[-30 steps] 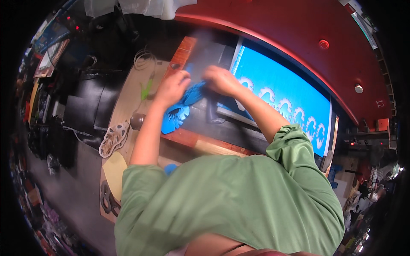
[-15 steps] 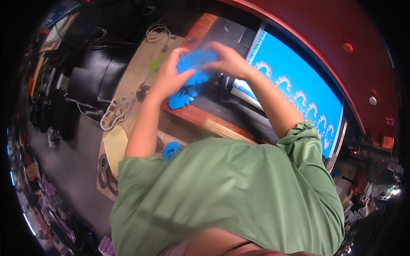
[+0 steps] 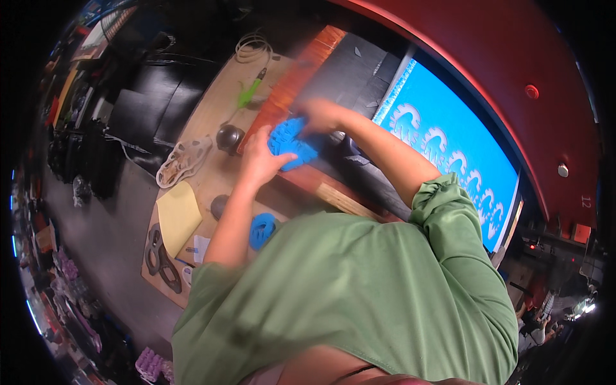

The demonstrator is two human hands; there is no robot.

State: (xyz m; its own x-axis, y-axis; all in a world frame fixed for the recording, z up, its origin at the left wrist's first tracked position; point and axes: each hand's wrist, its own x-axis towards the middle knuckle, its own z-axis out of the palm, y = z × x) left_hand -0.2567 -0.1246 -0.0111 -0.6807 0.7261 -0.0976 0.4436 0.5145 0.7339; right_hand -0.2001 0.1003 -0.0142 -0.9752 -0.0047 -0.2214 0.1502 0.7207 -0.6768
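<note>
A bunch of blue cut pieces (image 3: 296,157) with notched edges sits at the near end of the dark work surface, by its red wooden edge. My left hand (image 3: 258,160) grips its left side, with the thumb across the front and the fingers behind. Touching or just above its upper right is my right hand (image 3: 323,117), its fingers smeared by motion. To the right lies a bright blue sheet (image 3: 471,125) with a row of curved cut-outs. A blue ring-shaped item (image 3: 262,231) rests on the wooden board beside my left forearm.
On the light wooden board (image 3: 208,83) lie a green air gun (image 3: 248,94) with a coiled hose, a black round knob (image 3: 229,138), a pale openwork shoe-shaped piece (image 3: 185,160), yellow paper (image 3: 179,218) and grey sole-shaped pieces (image 3: 163,260). A red machine housing (image 3: 494,58) overhangs the sheet.
Both hands have come down and nearer with the blue pieces. My left hand has settled on their left side, while my right hand has shifted onto their upper right.
</note>
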